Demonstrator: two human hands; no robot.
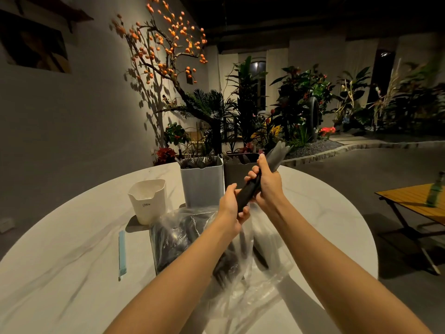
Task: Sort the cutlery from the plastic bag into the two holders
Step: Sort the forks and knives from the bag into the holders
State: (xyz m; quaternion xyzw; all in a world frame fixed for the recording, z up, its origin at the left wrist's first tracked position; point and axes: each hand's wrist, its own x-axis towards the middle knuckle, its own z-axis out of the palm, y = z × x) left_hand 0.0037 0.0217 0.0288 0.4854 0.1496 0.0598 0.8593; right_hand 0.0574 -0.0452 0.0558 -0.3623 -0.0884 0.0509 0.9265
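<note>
Both hands grip one bundle of dark cutlery [255, 184]: the left hand [232, 208] curls round the handle ends, the right hand [266, 186] clasps higher up, probably squaring it for dropping. It hangs just above the plastic bag [216, 249] on the counter [60, 261]; beyond the bag stand the pale holder [202, 182] and the dark holder [234, 173].

Two hands, left hand [232, 206] and right hand [266, 186], one bundle of dark cutlery [262, 174] held between them, one clear plastic bag [216, 249], two tall holders, light grey holder [202, 184] and dark holder [237, 174], one small white cup [148, 201], one round white table [72, 261], one blue strip [122, 254], one green bottle [436, 191], one wooden side table [414, 201]
</note>
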